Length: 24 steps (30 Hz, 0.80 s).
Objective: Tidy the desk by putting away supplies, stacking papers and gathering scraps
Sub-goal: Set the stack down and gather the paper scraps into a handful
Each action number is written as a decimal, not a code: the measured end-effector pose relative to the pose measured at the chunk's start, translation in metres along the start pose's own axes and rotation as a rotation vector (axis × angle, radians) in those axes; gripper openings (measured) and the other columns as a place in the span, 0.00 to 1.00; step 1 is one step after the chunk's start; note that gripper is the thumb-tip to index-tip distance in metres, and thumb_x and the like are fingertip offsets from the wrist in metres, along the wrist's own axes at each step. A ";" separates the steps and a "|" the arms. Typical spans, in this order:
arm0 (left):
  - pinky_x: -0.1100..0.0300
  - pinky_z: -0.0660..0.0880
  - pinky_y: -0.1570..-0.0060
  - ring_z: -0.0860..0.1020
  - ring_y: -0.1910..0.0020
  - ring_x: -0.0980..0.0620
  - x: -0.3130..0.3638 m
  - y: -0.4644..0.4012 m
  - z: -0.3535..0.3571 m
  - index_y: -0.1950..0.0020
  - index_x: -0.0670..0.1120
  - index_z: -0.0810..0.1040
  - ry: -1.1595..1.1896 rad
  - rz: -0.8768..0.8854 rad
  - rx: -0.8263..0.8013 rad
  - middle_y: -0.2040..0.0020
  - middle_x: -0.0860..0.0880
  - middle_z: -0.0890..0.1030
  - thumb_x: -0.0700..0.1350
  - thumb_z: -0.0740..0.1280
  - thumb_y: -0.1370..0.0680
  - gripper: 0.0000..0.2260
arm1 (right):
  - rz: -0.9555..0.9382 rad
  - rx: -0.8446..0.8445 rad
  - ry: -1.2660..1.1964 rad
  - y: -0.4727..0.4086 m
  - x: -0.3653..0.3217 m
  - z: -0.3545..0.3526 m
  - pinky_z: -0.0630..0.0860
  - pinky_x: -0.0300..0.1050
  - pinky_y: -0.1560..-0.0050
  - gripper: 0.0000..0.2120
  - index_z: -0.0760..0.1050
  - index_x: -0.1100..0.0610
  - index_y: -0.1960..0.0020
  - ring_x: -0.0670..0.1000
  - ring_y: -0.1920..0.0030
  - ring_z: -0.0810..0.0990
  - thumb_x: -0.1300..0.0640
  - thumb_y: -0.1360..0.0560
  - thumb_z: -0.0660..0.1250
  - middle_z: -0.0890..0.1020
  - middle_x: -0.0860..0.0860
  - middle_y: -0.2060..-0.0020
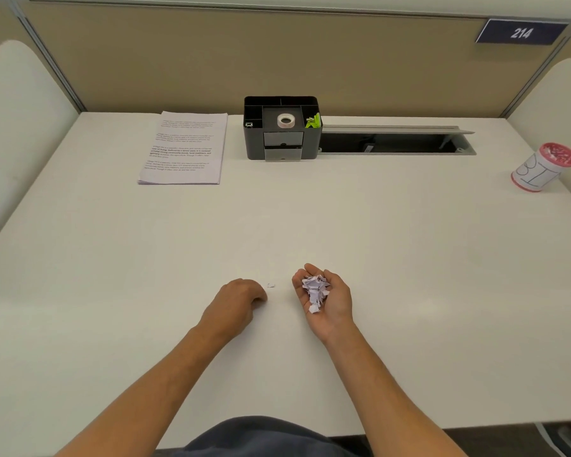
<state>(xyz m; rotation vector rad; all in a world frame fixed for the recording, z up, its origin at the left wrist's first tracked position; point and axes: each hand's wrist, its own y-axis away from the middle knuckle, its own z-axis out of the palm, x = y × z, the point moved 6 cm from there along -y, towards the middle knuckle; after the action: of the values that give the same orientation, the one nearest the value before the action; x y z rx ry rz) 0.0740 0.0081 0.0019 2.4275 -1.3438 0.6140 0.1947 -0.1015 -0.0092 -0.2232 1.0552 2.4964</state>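
My right hand (330, 301) is palm up near the desk's middle front, cupped around a heap of small white paper scraps (314, 290). My left hand (238, 300) rests knuckles up on the desk beside it, fingers curled under with nothing visible in them. One tiny scrap (270, 285) lies on the desk just right of the left fingertips. A neat stack of printed papers (185, 148) lies at the back left. A black desk organizer (282, 128) stands at the back centre with a tape roll (285, 121) and green clips (313, 121) in it.
A white desk (112, 258) fills the view. A red-and-white paper cup (544, 168) stands at the right edge. An open cable slot (396, 143) runs right of the organizer. Beige partitions wall the back and sides.
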 end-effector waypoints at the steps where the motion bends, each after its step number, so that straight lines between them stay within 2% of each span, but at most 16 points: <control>1: 0.62 0.74 0.55 0.79 0.57 0.51 -0.001 -0.001 -0.003 0.55 0.43 0.83 0.073 -0.079 0.017 0.57 0.50 0.83 0.30 0.63 0.26 0.12 | 0.002 -0.002 0.001 0.000 0.000 0.000 0.83 0.48 0.64 0.15 0.77 0.69 0.51 0.57 0.60 0.80 0.59 0.19 0.56 0.80 0.61 0.61; 3: 0.73 0.71 0.60 0.80 0.61 0.58 -0.004 -0.002 -0.011 0.54 0.42 0.85 0.244 -0.247 0.048 0.58 0.50 0.84 0.30 0.66 0.26 0.10 | 0.006 -0.003 0.001 0.000 0.001 0.001 0.83 0.49 0.64 0.15 0.77 0.69 0.51 0.57 0.62 0.81 0.59 0.19 0.56 0.80 0.61 0.61; 6: 0.75 0.72 0.64 0.80 0.67 0.63 0.002 -0.002 -0.027 0.58 0.45 0.85 0.517 -0.360 0.131 0.63 0.54 0.84 0.34 0.72 0.26 0.07 | 0.006 -0.007 0.006 0.000 0.002 0.005 0.83 0.49 0.63 0.15 0.77 0.69 0.51 0.57 0.63 0.82 0.59 0.19 0.56 0.80 0.61 0.61; 9: 0.71 0.76 0.60 0.83 0.64 0.57 0.023 -0.005 -0.042 0.59 0.48 0.85 0.680 -0.309 0.177 0.62 0.52 0.85 0.36 0.74 0.28 0.07 | 0.009 0.000 0.019 -0.002 0.006 0.006 0.83 0.49 0.63 0.15 0.77 0.69 0.51 0.58 0.59 0.81 0.59 0.19 0.56 0.81 0.61 0.61; 12: 0.66 0.79 0.55 0.83 0.60 0.57 0.051 -0.010 -0.045 0.58 0.49 0.85 0.726 -0.190 0.158 0.60 0.52 0.86 0.35 0.74 0.28 0.08 | 0.023 0.006 0.077 -0.003 0.012 0.006 0.83 0.46 0.62 0.15 0.78 0.67 0.52 0.55 0.61 0.82 0.58 0.19 0.55 0.82 0.60 0.61; 16: 0.68 0.77 0.53 0.82 0.56 0.60 0.074 -0.021 -0.039 0.53 0.44 0.86 0.613 -0.087 0.148 0.57 0.54 0.85 0.34 0.72 0.27 0.07 | 0.036 -0.013 0.088 0.001 0.020 0.009 0.80 0.39 0.67 0.14 0.76 0.61 0.57 0.49 0.68 0.83 0.59 0.19 0.55 0.83 0.53 0.67; 19: 0.63 0.75 0.49 0.79 0.51 0.57 0.083 -0.029 -0.030 0.49 0.48 0.85 0.330 0.017 0.100 0.53 0.53 0.85 0.38 0.69 0.24 0.09 | 0.049 -0.004 0.095 0.001 0.023 0.008 0.77 0.38 0.69 0.15 0.77 0.58 0.60 0.47 0.69 0.83 0.59 0.20 0.56 0.82 0.51 0.69; 21: 0.59 0.74 0.50 0.77 0.50 0.55 0.084 -0.031 -0.024 0.48 0.51 0.85 0.141 0.093 0.076 0.54 0.52 0.84 0.41 0.67 0.23 0.09 | 0.054 -0.008 0.094 0.001 0.022 0.008 0.76 0.38 0.72 0.14 0.75 0.58 0.62 0.47 0.71 0.81 0.59 0.21 0.57 0.80 0.51 0.71; 22: 0.58 0.73 0.51 0.77 0.51 0.54 0.085 -0.031 -0.022 0.49 0.52 0.85 0.072 0.129 0.078 0.55 0.53 0.84 0.43 0.67 0.23 0.08 | 0.056 -0.009 0.098 0.001 0.021 0.008 0.75 0.38 0.72 0.14 0.75 0.59 0.63 0.47 0.71 0.80 0.59 0.21 0.57 0.79 0.51 0.71; 24: 0.60 0.67 0.48 0.75 0.48 0.55 0.086 -0.028 -0.018 0.51 0.54 0.84 -0.026 0.182 0.102 0.55 0.55 0.84 0.45 0.64 0.22 0.09 | 0.065 -0.018 0.122 0.000 0.020 0.007 0.75 0.40 0.66 0.14 0.75 0.59 0.62 0.49 0.69 0.80 0.57 0.21 0.58 0.79 0.52 0.70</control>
<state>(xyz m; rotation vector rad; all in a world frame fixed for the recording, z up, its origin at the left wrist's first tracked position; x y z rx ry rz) 0.1343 -0.0315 0.0593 2.4161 -1.5940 0.7141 0.1768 -0.0901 -0.0110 -0.3561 1.1051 2.5789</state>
